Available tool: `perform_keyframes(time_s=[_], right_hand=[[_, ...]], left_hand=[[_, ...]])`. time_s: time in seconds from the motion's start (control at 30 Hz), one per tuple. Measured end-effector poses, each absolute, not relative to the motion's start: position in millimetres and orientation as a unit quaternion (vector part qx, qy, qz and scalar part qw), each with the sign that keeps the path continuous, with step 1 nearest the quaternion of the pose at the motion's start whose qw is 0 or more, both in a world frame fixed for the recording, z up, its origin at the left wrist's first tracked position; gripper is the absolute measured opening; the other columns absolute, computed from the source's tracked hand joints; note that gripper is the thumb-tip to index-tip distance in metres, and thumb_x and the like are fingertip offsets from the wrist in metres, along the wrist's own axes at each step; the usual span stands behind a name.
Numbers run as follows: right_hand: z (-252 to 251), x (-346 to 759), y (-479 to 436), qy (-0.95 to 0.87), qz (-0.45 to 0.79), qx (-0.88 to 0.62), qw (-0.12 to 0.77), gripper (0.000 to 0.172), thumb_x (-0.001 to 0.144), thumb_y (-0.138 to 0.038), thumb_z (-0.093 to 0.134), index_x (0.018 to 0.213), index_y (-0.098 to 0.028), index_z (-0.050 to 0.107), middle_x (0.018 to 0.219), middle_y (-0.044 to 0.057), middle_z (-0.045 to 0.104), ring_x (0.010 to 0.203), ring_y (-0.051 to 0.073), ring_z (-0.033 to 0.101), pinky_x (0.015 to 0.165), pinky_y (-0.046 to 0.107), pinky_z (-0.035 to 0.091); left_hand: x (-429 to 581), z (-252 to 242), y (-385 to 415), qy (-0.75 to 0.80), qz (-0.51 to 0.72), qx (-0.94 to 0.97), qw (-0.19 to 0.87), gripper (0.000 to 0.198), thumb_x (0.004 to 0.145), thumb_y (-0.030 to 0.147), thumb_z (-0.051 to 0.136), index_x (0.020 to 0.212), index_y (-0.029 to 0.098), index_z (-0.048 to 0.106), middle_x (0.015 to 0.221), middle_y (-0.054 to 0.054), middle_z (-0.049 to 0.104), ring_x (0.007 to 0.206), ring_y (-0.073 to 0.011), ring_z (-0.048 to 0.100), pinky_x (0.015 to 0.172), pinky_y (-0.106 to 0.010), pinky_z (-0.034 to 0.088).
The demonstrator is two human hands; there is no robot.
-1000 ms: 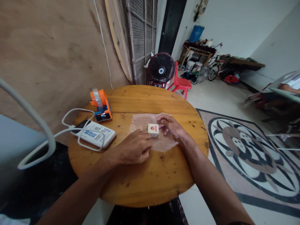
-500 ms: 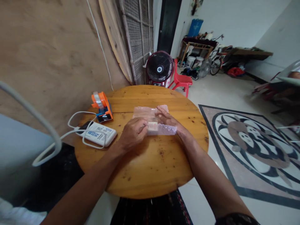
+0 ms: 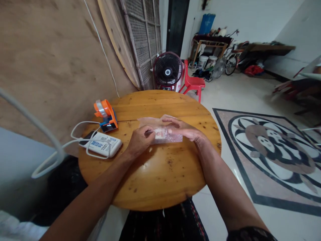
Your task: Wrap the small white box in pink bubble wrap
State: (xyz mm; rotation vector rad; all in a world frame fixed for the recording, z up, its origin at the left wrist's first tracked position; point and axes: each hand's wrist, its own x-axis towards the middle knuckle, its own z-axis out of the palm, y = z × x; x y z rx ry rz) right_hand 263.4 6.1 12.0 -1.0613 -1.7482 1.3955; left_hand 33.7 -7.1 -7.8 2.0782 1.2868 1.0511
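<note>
Note the orange tape dispenser (image 3: 105,113) at the far left of the tabletop (image 3: 160,180) and, just nearer, the white power bank (image 3: 102,147). Regard both as well apart from the work.

Locate the bubble wrap (image 3: 173,138) at the tabletop's centre, folded over a small box (image 3: 160,133) with a red mark visible through the film. Treat the wrap as light, soft and springy, likely to unfold if released. Treat the box as light and stiff, yet probably crushable. Take hold of the wrap at a free edge, or press flat on the fold above the box. Avoid squeezing the box sides hard.

Read the left hand (image 3: 139,142) as nearly closed, with fingers curled and tips pinching the wrap at the box's left side. Read the right hand (image 3: 188,131) as spread fairly flat, fingers extended leftward, resting on the wrap over and behind the box, gripping nothing.
</note>
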Motion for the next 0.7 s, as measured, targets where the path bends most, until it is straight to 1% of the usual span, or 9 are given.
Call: perform_keyframes(time_s=[0.07,0.17,0.23,0.3,0.4,0.5,0.6,0.7], right_hand=[[9.9,262.2,7.2,-0.675,0.522,-0.417,0.311,0.066,0.068,-0.043,0.080,0.127,-0.024,0.060,0.132,0.006,0.060,0.117,0.024,0.057,0.099,0.037,0.046],[4.2,258.4,10.2,-0.680,0.510,-0.437,0.294,0.052,0.068,-0.040,0.079,0.115,-0.022,0.066,0.113,0.003,0.068,0.097,0.019,0.062,0.087,0.031,0.049],[0.1,256.1,12.4,-0.671,0.519,-0.445,0.287,0.044,0.069,-0.041,0.078,0.106,-0.019,0.069,0.094,0.001,0.069,0.080,0.015,0.061,0.074,0.027,0.049],[-3.4,254.1,14.1,-0.659,0.524,-0.451,0.297,0.038,0.067,-0.042,0.078,0.095,-0.017,0.071,0.080,-0.001,0.067,0.068,0.012,0.057,0.065,0.025,0.045],[-6.6,251.3,15.5,-0.637,0.524,-0.454,0.336,0.034,0.063,-0.042,0.079,0.082,-0.015,0.071,0.072,-0.001,0.064,0.061,0.010,0.052,0.060,0.024,0.041],[-8.3,249.6,15.7,-0.619,0.527,-0.457,0.361,0.033,0.063,-0.043,0.078,0.075,-0.014,0.070,0.067,-0.001,0.062,0.057,0.009,0.049,0.057,0.024,0.038],[-8.5,249.5,15.0,-0.624,0.526,-0.457,0.354,0.035,0.062,-0.044,0.078,0.074,-0.013,0.069,0.062,-0.003,0.058,0.053,0.008,0.045,0.054,0.023,0.035],[-6.9,249.3,13.6,-0.636,0.519,-0.458,0.342,0.036,0.066,-0.047,0.075,0.071,-0.013,0.066,0.057,-0.005,0.052,0.050,0.007,0.040,0.051,0.022,0.030]], left_hand=[[33.3,-8.2,-6.1,0.469,0.382,0.758,0.244,0.014,0.080,0.028,0.054,0.078,0.017,0.063,0.074,0.000,0.066,0.069,-0.0141,0.059,0.066,-0.025,0.045],[32.9,-9.0,-4.6,0.471,0.377,0.761,0.238,0.013,0.077,0.026,0.054,0.076,0.017,0.063,0.073,0.000,0.065,0.068,-0.0139,0.058,0.064,-0.024,0.044],[32.9,-9.7,-3.7,0.473,0.379,0.760,0.233,0.012,0.075,0.025,0.055,0.073,0.017,0.062,0.072,0.000,0.064,0.067,-0.0140,0.057,0.063,-0.024,0.043],[32.8,-10.3,-3.0,0.473,0.385,0.755,0.239,0.011,0.073,0.025,0.055,0.069,0.016,0.061,0.069,0.000,0.063,0.065,-0.0138,0.056,0.062,-0.024,0.043],[32.2,-10.8,-2.4,0.471,0.392,0.749,0.252,0.012,0.073,0.026,0.056,0.068,0.017,0.061,0.069,0.000,0.063,0.065,-0.0138,0.056,0.062,-0.024,0.043],[31.3,-11.5,-2.0,0.470,0.394,0.743,0.266,0.013,0.073,0.028,0.056,0.068,0.017,0.061,0.070,0.000,0.065,0.067,-0.0145,0.058,0.064,-0.025,0.044],[30.6,-12.6,-1.2,0.464,0.402,0.729,0.301,0.012,0.071,0.028,0.057,0.065,0.017,0.059,0.078,-0.003,0.070,0.073,-0.0163,0.062,0.068,-0.026,0.047],[30.2,-13.2,-0.2,0.462,0.404,0.709,0.347,0.011,0.068,0.027,0.058,0.064,0.017,0.058,0.090,-0.006,0.073,0.081,-0.0183,0.065,0.072,-0.028,0.051]])
